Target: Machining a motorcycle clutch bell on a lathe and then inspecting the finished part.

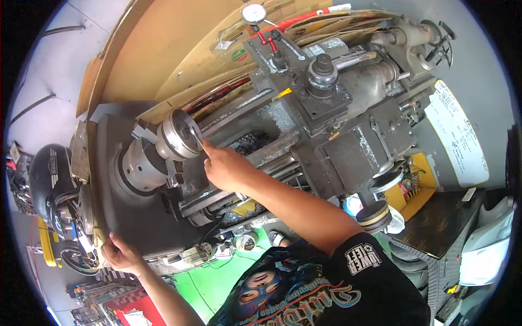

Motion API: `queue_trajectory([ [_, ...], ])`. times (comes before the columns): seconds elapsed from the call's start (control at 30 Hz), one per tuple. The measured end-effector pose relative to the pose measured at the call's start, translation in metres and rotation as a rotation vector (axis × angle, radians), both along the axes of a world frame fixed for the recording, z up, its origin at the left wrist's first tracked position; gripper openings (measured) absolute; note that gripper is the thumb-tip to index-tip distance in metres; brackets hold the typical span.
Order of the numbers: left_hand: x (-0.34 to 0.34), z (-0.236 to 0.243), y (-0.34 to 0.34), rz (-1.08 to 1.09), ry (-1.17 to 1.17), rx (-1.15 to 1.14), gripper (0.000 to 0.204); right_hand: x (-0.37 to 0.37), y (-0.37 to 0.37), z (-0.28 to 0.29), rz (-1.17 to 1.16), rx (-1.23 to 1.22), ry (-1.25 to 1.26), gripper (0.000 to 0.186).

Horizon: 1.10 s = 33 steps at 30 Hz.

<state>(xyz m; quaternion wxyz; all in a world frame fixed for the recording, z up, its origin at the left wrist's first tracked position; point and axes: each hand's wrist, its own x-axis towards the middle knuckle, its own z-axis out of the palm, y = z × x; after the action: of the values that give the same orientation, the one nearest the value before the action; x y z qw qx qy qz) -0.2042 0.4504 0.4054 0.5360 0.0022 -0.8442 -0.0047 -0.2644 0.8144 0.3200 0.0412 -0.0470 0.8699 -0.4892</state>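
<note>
A grey metal lathe [337,136] fills the middle of the view. Its chuck [142,163] holds a round silver workpiece [178,135] with a hollow face. My right hand [223,165] reaches across the lathe bed and holds a thin metal tool [197,137] against the face of that workpiece. My left hand [122,254] rests on the lower front edge of the dark headstock housing [117,206], fingers curled over the edge. The tool post [322,73] stands on the carriage to the right of my right hand.
Cardboard sheets [163,49] lean behind the lathe. A dial gauge [254,13] sits at the top. A black helmet [50,174] lies at the far left. A white paper sheet [457,136] hangs at the right, a green surface [217,282] lies below the lathe.
</note>
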Motion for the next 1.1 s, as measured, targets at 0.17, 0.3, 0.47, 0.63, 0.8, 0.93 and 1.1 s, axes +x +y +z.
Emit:
queue_trajectory([
  [0.17,0.000,-0.003,0.001,-0.005,-0.010,0.008,0.028,0.005,0.015,0.025,0.039,-0.197,-0.132,0.054],
  [0.3,0.000,0.000,0.004,0.039,-0.021,0.024,0.029,-0.005,0.010,0.007,0.018,-0.304,-0.032,0.052],
  [0.47,-0.003,-0.001,0.006,0.046,-0.025,0.036,0.030,-0.012,0.017,0.014,0.059,-0.281,-0.040,0.047],
  [0.63,0.003,-0.002,0.001,0.062,-0.021,0.049,0.030,-0.015,0.023,0.063,0.247,-0.075,-0.036,0.038],
  [0.8,0.000,-0.004,0.004,0.053,-0.008,0.040,0.029,-0.027,0.023,0.080,0.272,-0.083,-0.219,0.035],
  [0.93,-0.001,-0.001,0.007,0.053,-0.013,0.059,0.029,-0.029,0.004,0.040,0.178,-0.035,-0.135,0.033],
  [1.1,0.000,0.001,0.011,0.053,-0.025,0.085,0.028,-0.017,-0.009,0.029,0.070,0.096,0.020,0.035],
])
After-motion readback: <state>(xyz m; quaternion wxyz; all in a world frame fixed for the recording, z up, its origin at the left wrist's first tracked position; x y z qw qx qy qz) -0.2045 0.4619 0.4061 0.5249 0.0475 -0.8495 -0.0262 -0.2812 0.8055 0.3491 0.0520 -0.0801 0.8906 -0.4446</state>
